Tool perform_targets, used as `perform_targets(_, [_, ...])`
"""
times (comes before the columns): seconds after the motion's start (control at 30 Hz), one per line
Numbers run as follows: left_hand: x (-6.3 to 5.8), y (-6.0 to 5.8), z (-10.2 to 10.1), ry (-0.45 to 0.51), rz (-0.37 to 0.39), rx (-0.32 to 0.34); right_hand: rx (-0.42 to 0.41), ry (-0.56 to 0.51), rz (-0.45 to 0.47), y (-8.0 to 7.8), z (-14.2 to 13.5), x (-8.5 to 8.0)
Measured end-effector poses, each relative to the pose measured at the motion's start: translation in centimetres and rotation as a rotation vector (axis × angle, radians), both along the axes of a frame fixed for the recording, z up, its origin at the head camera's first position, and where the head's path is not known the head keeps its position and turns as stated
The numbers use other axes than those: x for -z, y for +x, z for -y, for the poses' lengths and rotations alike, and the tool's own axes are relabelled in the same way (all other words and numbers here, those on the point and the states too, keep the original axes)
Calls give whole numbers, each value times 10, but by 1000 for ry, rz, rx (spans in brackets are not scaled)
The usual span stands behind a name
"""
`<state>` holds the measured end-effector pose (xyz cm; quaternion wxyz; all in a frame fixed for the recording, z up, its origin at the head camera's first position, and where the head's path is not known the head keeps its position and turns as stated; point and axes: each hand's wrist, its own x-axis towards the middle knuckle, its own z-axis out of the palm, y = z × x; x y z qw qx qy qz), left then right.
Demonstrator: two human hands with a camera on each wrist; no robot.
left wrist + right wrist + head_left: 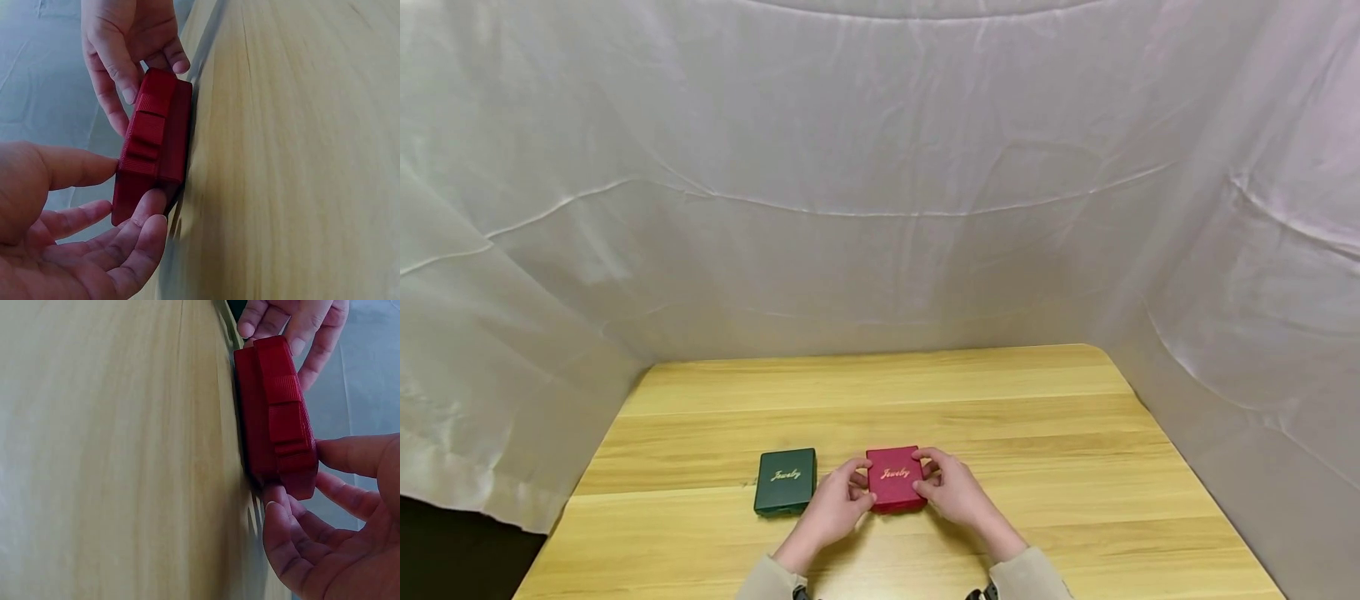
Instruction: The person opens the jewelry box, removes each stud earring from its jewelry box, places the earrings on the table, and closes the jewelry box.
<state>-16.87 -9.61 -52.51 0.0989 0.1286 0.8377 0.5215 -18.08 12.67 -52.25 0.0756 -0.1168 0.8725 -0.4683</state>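
A red jewelry box [896,473] with gold "Jewelry" lettering on its lid sits between the two hands. My left hand [837,503] holds its left side, thumb near the front corner and fingers farther back. On the opposite side, my right hand [957,493] grips it the same way. In the left wrist view a ribbed ribbon bow [149,133] shows on the front face of the box, with fingertips reaching under its lower edge. The right wrist view shows the box [255,419] low over the wood, its lid closed.
A dark green jewelry box [786,482], also lettered in gold, lies on the wooden table [1075,500] just left of my left hand. Pale cloth curtains [880,167] hang behind the table and along both sides.
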Motion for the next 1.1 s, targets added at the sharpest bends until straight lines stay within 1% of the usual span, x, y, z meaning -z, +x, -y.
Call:
perform_targets(0.5, [0, 0, 2, -17, -15, 24, 2, 9, -3, 1, -1, 3])
perform_targets(0.7, [-3, 1, 6, -71, -69, 53, 0, -8, 11, -1, -7, -1])
perform_targets(0.83, [-4, 2, 8, -134, -124, 70, -2, -18, 28, -5, -12, -3])
perform_targets(0.93, [-3, 1, 9, -192, -159, 80, -34, -9, 34, -8, -15, -4])
perform_targets(1.1, [-3, -2, 8, -250, -174, 102, -146, -1, 14, -9, -17, -6])
